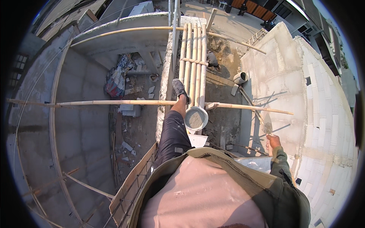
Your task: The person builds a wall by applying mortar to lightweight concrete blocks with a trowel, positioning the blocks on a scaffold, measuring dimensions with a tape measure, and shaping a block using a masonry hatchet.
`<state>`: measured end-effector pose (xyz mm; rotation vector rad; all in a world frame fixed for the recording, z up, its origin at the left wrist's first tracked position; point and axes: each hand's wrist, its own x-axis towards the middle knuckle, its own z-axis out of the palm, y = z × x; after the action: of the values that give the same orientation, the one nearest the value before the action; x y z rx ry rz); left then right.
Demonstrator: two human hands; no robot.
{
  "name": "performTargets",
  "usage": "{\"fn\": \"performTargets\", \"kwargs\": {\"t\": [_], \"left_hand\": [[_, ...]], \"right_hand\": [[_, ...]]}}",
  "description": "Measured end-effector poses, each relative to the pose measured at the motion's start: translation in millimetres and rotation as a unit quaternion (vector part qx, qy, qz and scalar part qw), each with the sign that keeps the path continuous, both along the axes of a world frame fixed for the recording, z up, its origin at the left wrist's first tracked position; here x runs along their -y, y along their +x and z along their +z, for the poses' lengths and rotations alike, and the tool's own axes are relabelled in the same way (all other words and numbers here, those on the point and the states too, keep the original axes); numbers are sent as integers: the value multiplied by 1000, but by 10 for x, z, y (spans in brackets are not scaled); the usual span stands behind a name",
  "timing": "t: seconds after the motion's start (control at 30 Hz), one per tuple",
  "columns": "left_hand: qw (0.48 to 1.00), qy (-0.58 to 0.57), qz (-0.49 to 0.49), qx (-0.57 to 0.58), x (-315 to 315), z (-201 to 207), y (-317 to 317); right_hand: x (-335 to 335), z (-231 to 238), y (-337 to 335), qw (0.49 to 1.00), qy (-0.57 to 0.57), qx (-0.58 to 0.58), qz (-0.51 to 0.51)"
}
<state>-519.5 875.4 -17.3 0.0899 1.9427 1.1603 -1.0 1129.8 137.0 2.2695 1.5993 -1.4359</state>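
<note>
The person stands high up on a bamboo walkway (193,60), one foot (179,88) on the poles. The right hand (273,141), at the right of the frame, is closed around the handle of a trowel (267,125), whose blade points up toward the white block wall (304,87). The left hand is not in the picture, so I cannot tell what it does. A round pan of grey mortar (195,118) sits in the middle of the frame, by the leg. I think the plastering step is on. Next, the trowel likely needs mortar, so the hand must reach left to the pan carefully, keeping balance.
</note>
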Motion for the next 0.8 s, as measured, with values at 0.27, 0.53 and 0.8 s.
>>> {"fn": "performTargets", "kwargs": {"t": [0.27,0.53,0.8], "left_hand": [[999,-25,-9,30,-1245,-949,-1257],[974,-156,130,100,-682,-1061,-2038],[881,-272,380,74,373,-165,-2561]], "right_hand": [[-2206,-444,-2088,987,-129,-70,-60],[-4224,-372,-5671,985,-37,-96,136],[-4900,-143,-6832,973,-78,-99,194]]}}
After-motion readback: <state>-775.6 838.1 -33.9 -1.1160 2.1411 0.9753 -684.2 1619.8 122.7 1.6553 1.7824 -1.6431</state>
